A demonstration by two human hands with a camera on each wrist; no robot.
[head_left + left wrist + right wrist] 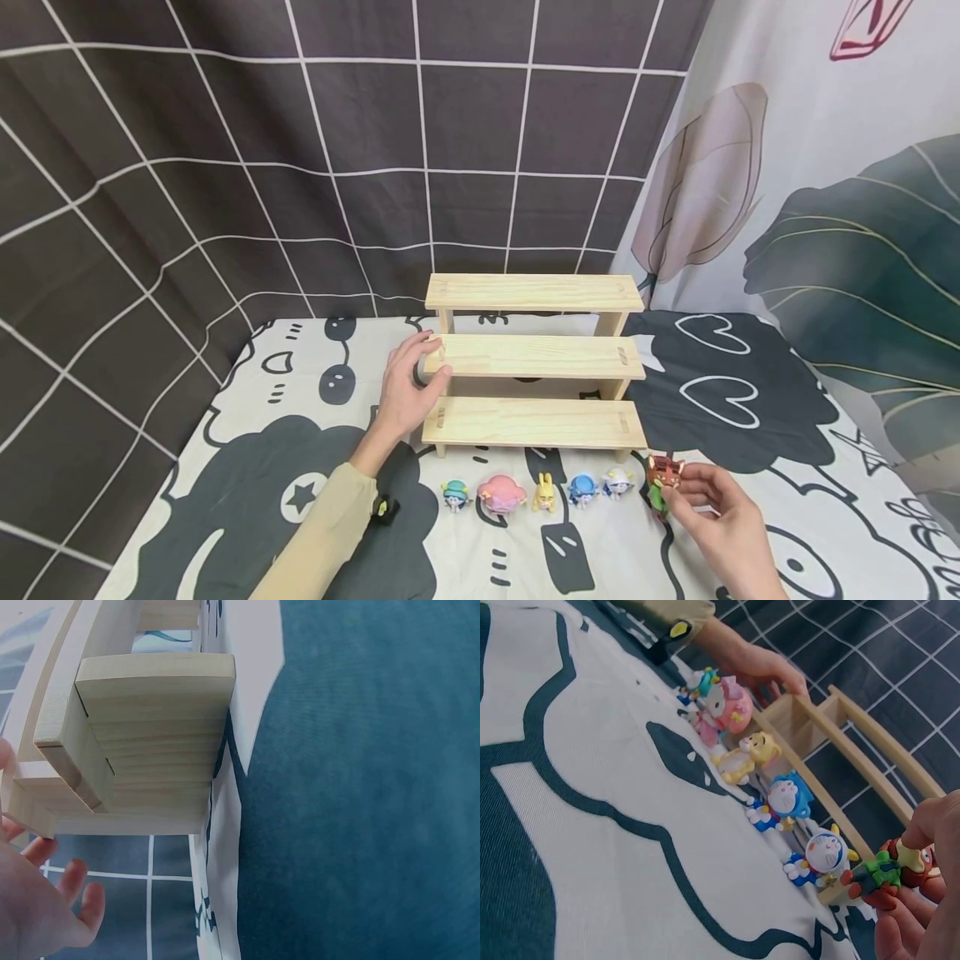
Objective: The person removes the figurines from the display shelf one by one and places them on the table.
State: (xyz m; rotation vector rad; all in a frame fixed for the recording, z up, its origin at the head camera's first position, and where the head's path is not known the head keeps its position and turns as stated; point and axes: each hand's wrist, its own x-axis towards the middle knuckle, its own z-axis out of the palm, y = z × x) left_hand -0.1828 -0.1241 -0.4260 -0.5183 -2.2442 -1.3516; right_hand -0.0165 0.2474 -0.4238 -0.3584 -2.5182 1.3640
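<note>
A three-tier wooden shelf (534, 356) stands on a patterned cloth. My left hand (408, 387) holds the left end of its middle board, thumb at the front edge and fingertips at the back. In the left wrist view this hand (37, 900) reaches round the board end, some fingers spread off the wood. My right hand (723, 517) pinches a small red-brown animal figurine in green clothes (663, 479), right of the shelf's front corner. The right wrist view shows the thumb across the figurine's head (911, 859), its green body tilted outward.
Several figurines line up before the shelf: one teal-hatted (455, 494), one pink (502, 494), a yellow rabbit (545, 492), one blue (582, 491) and one white (617, 482). A dark grid-patterned curtain (360, 167) hangs behind, a leaf-print one (847, 250) at right.
</note>
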